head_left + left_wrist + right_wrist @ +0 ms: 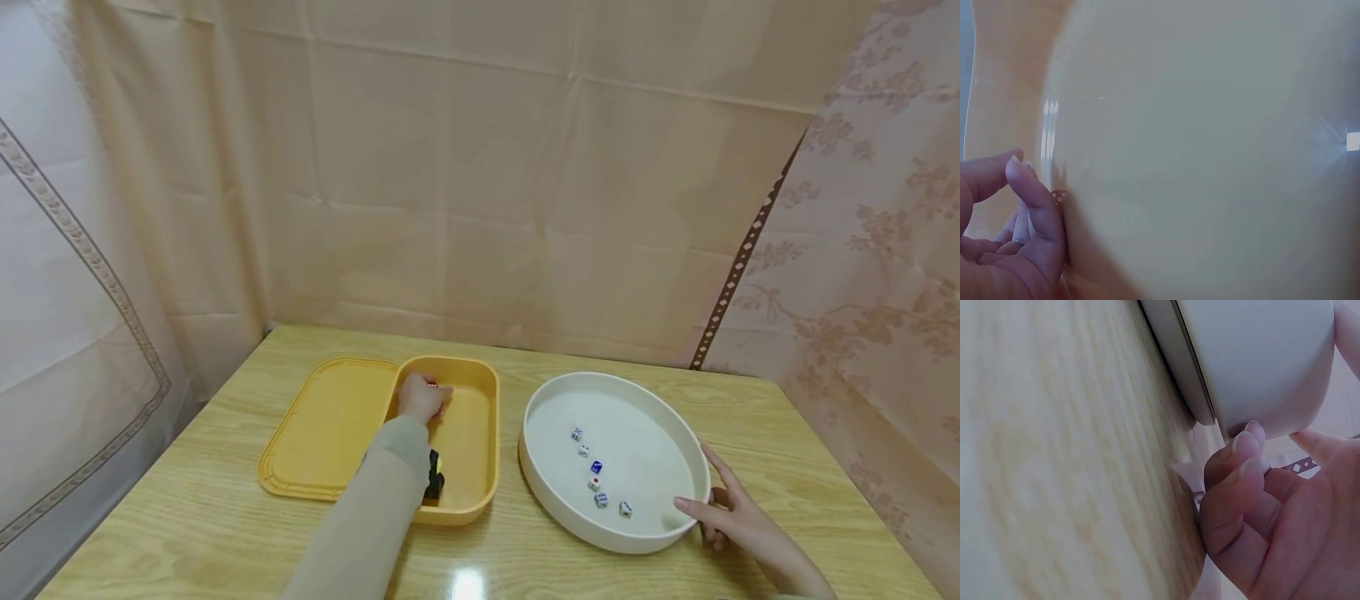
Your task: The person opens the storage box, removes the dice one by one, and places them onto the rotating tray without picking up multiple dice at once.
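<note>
My left hand (422, 397) reaches down into a yellow plastic box (486, 433), fingers bent near its far left corner. A red die with white dots (1059, 197) shows just beyond the fingers in the left wrist view; whether they grip anything is hidden. My right hand (738, 512) holds the near right rim of a round white tray (600, 525), thumb over the edge and other fingers against the outside wall. In the tray lie several dice: a blue die (596, 467), a white die with a red dot (595, 482) and white dice with blue dots (602, 500).
The yellow lid (330, 425) lies flat on the wooden table (187, 517), left of the box. A black object (434, 482) with a yellow-green patch is in the box, partly behind the left sleeve (375, 500). Beige cloth (450, 183) hangs behind the table.
</note>
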Available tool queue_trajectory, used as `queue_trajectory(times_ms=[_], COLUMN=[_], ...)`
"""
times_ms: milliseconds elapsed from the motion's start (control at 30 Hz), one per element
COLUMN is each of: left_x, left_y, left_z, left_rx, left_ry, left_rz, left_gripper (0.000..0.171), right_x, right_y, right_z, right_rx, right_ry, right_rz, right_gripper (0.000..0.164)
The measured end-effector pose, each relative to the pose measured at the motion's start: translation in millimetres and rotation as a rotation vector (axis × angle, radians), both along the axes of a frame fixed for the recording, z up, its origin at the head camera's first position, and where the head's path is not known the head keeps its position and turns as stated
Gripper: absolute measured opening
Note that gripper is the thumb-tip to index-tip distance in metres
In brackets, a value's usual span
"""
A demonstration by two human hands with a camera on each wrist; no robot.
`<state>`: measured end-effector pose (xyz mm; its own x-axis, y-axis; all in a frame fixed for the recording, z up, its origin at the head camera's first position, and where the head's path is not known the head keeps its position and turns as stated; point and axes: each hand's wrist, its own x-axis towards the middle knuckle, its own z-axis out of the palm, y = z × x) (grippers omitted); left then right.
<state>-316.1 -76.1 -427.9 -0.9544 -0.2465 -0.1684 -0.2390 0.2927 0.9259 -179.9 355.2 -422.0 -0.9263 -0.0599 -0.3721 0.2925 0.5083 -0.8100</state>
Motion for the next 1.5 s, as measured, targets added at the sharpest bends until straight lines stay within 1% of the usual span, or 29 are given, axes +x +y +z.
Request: queue_trajectory(times_ms=[67,167,333,533,767,867,967,1000,1100,1167,1233,1300,1400,1500], left_x=[-0.7,-2.0,-0.4,2.8,2.4,2.2,2.8,3.0,3.4,3.1,2.6,2.1,1.6,2.8], left_y=[0,0,0,1,1,1,2,3,5,5,5,4,4,6], left_z=[-0.5,-1.8,-2.4,-2.9,-4.1,-3.7,-1.0,0.1,4.1,5.8,8.1,11.3,18.1,27.5], left_rx=[-0.008,-0.046,-0.094,-0.1,-0.096,-0.131,-0.187,-0.206,-0.225,-0.22,-0.19,-0.169,-0.056,0.037], left_ry=[-0.002,-0.004,-0.023,-0.031,-0.027,-0.021,-0.019,-0.022,-0.043,-0.055,-0.065,-0.066,-0.067,-0.07], left_rz=[-0.004,-0.01,-0.006,-0.016,-0.023,-0.038,-0.059,-0.064,-0.076,-0.082,-0.092,-0.109,-0.135,-0.158], left_gripper=[0.023,0.017,0.012,0.009,0.01,0.011,0.012,0.012,0.015,0.022,0.028,0.03,0.022,0.023], right_x=[0.0,-0.2,-0.2,0.9,1.4,1.7,2.1,1.9,1.3,1.4,1.4,1.6,1.0,1.0], right_y=[0,0,0,1,1,0,0,0,0,1,1,1,0,-1], right_z=[0.1,0.1,0.0,-1.6,-2.0,-1.6,-0.7,-0.3,-0.5,-1.1,-1.4,-1.3,-1.2,-0.6], right_rx=[-0.001,-0.003,-0.008,-0.005,-0.011,-0.008,-0.003,-0.004,-0.012,-0.018,-0.023,-0.021,-0.02,-0.021], right_ry=[-0.001,0.002,0.007,0.001,0.001,0.005,0.009,0.011,0.015,0.022,0.021,0.012,0.008,0.005], right_rz=[-0.002,-0.004,-0.003,-0.002,-0.001,-0.006,-0.008,-0.009,0.001,0.01,0.013,0.005,-0.006,-0.022], right_gripper=[0.101,0.102,0.102,0.101,0.1,0.1,0.1,0.1,0.101,0.101,0.101,0.101,0.101,0.102])
